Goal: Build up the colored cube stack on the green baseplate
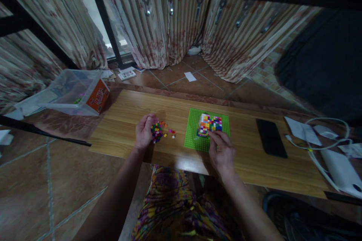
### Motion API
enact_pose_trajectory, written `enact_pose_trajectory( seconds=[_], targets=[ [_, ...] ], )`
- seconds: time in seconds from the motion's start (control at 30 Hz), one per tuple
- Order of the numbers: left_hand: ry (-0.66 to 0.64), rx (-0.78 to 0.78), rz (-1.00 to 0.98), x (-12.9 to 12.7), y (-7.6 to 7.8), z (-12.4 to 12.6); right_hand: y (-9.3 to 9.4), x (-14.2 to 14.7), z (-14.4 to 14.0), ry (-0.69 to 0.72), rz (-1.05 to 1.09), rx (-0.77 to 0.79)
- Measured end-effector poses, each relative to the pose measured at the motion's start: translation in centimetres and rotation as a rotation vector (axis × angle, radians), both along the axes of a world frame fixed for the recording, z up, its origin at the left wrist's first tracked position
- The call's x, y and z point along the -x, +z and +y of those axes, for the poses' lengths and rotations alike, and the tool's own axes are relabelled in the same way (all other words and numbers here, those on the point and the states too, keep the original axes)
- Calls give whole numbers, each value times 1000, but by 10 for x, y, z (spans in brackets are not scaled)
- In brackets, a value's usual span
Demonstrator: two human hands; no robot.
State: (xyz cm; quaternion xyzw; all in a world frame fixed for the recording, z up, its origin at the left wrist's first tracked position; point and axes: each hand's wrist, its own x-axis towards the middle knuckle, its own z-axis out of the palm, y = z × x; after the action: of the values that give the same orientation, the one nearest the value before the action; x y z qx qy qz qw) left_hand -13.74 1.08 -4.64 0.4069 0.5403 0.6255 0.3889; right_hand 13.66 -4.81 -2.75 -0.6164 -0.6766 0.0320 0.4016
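A green studded baseplate [192, 135] lies on the wooden table, bearing a raised block of small multicoloured building bricks [210, 123]. My right hand [223, 150] reaches over the plate's near edge, thumb and forefinger pinched at the block's near side; whatever is between the fingertips is too small to make out. To the left, my left hand [144, 131] is closed, with its fingers curled against a pile of loose coloured bricks [156, 131]. What it holds, if anything, is hidden. Several single bricks [171, 131] lie scattered just right of the pile.
A black phone [271, 138] lies right of the baseplate. Beyond it are a white cable [325, 120], papers and a white power-bank-like device [342, 171]. A clear plastic bin [76, 92] with an orange label stands off the table's left end. Curtains [158, 30] hang behind.
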Motion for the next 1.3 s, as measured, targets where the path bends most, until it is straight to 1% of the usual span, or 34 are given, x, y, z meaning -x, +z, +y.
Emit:
enact_pose_trajectory(
  seconds=[0.13,0.23,0.37,0.43,0.5,0.53,0.63,0.7,0.8,0.93,1.03,1.13,1.2,1.3],
  targets=[
    [-9,8,28,1,-3,1,-5,-1,1,1,-25,-18],
    [-18,10,39,2,-3,1,-5,-2,2,-11,-18,-16],
    [-7,8,52,2,-3,0,5,-1,1,27,2,2],
    [-8,5,59,2,-3,0,11,4,-2,17,28,-15],
    [-12,1,56,3,-4,1,16,15,-6,15,73,-33],
    [-14,-1,50,3,-4,1,17,23,-8,39,87,-23],
    [-12,-2,41,3,-5,2,13,52,-10,191,59,94],
    [-12,0,45,3,-4,1,7,72,-6,251,5,177],
    [-12,2,53,2,-1,0,-2,94,3,220,-75,248],
    [-9,8,64,2,2,-1,-4,107,13,164,-157,292],
    [-8,26,78,2,2,0,-2,107,12,184,-148,292],
    [-9,36,65,3,1,0,-1,98,4,234,-56,260],
    [-9,41,55,3,0,0,2,85,-3,248,21,221],
    [-9,53,40,3,0,0,9,56,-14,203,112,155]
  ],
)
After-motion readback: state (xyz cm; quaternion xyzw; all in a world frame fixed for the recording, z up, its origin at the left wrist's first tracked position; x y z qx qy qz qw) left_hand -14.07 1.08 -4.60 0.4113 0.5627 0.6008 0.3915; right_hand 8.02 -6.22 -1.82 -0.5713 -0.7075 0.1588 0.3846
